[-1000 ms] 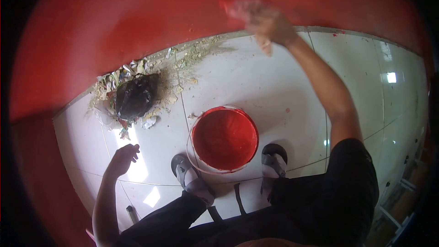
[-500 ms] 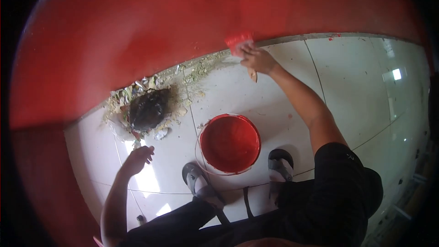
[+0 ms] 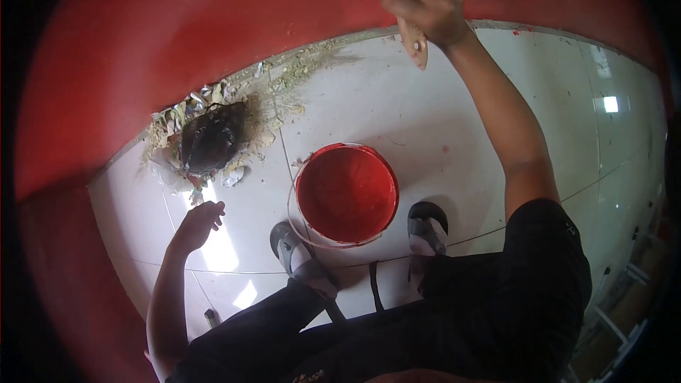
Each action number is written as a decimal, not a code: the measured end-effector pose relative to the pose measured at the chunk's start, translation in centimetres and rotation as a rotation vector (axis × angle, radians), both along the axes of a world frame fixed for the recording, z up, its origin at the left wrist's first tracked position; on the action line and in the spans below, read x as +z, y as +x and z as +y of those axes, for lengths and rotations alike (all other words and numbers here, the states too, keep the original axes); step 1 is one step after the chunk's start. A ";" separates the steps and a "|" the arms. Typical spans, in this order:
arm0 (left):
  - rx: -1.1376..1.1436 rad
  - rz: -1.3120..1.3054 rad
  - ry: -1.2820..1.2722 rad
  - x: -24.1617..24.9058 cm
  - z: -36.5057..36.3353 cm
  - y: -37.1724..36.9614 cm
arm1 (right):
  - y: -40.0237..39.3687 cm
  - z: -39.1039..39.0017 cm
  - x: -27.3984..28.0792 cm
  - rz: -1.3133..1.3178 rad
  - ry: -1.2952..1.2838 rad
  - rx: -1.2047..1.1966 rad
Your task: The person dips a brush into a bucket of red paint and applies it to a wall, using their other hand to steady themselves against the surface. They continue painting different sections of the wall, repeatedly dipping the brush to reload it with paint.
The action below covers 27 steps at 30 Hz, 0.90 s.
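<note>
At the top of the view, my right hand [image 3: 429,8] is closed around a paintbrush [image 3: 413,46]. The pale wooden handle points down toward me, and the bristle end, reddened with paint, overlaps the red wall [image 3: 213,18] at the frame's upper edge. My left hand [image 3: 197,227] hangs low on the left with its fingers loosely bent and nothing in it. Between my feet and the wall stands a paint bucket [image 3: 392,174], with red paint [image 3: 346,191] inside and its wire handle [image 3: 291,206] dropped to the left.
A black plastic bag [image 3: 211,140] lies among scraps and crumbs [image 3: 294,72] along the wall's foot at left. Pale tiles [image 3: 511,92] cover the floor. My sandalled feet [image 3: 428,225] are just behind the bucket. Slatted pieces [image 3: 624,298] show at lower right.
My right hand has carried the paintbrush upward from the wall's bottom edge, higher over the wall. The view has shifted slightly, and my left hand remains hanging low and empty.
</note>
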State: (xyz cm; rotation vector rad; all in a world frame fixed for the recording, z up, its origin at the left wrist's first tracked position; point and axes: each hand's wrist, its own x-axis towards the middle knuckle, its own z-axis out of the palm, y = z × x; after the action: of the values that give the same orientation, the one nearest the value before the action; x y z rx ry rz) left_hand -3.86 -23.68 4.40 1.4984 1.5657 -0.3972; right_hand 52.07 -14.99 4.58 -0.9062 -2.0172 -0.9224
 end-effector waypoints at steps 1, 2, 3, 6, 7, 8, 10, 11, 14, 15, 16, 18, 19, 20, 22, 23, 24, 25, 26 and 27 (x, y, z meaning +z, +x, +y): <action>-0.008 0.015 -0.015 -0.3 0.1 -0.2 | 0.0 0.0 0.5 -0.001 0.079 -0.027; -0.017 0.033 -0.028 -0.3 0.1 -0.4 | 1.3 1.8 -4.0 0.136 -0.035 0.035; -0.016 0.035 -0.029 -0.3 0.1 -0.3 | 1.8 1.9 -7.9 -0.005 -0.099 -0.009; -0.094 -0.056 0.036 -0.1 0.4 -0.5 | 2.6 -0.3 -17.2 -0.159 -0.420 -0.018; -0.153 -0.062 0.061 -0.3 0.3 -0.7 | 2.5 -1.7 -18.1 -0.165 -0.495 -0.028; -0.213 -0.071 0.089 -0.6 0.4 -0.8 | 2.6 -2.6 -18.6 -0.174 -0.569 -0.040; -0.119 -0.019 0.027 -1.0 0.5 -0.5 | 3.0 -2.9 -20.5 -0.108 -0.604 -0.037; -0.023 0.037 -0.037 -1.1 0.5 -0.5 | 3.1 -2.9 -20.9 -0.038 -0.640 -0.032; -0.013 0.044 -0.045 -2.0 0.6 -1.2 | 3.6 -2.0 -21.8 -0.065 -0.708 -0.065; -0.008 0.046 -0.048 -2.1 0.8 -1.3 | 3.7 -1.4 -21.6 -0.084 -0.754 -0.076; -0.001 0.031 -0.049 -2.1 0.8 -1.4 | 3.9 -0.6 -21.2 -0.085 -0.744 -0.079; 0.008 0.021 -0.035 -2.0 1.0 -1.5 | 4.2 1.0 -20.0 -0.201 -0.581 -0.089; 0.018 0.013 -0.033 -2.0 0.9 -1.3 | 3.8 1.7 -17.6 -0.152 -0.531 -0.052; 0.021 0.015 -0.040 -1.9 0.7 -1.2 | 3.7 2.5 -15.1 -0.103 -0.487 -0.015; 0.011 0.050 -0.036 -1.6 0.3 -0.6 | 2.5 2.2 -8.0 -0.147 -0.243 0.019; 0.016 0.049 -0.044 -2.0 -0.3 -1.0 | 1.9 1.7 -4.7 -0.051 -0.189 0.057; 0.029 0.031 -0.065 -2.5 -0.6 -1.7 | 1.3 1.3 -1.4 0.042 -0.122 0.092; 0.043 0.011 -0.079 -2.8 -0.8 -2.5 | 0.5 1.0 1.7 0.036 -0.109 0.096; 0.041 0.003 -0.084 -3.0 -0.9 -2.8 | -0.4 0.7 4.7 0.037 0.080 0.025; 0.042 0.009 -0.069 -2.9 -1.1 -3.1 | -0.9 0.8 6.7 0.041 0.276 -0.045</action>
State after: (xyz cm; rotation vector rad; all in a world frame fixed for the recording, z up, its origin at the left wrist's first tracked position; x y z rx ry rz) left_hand -6.94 -24.81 1.48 1.4112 1.5728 -0.4301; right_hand 51.17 -14.15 11.25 -0.8113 -1.7860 -1.1643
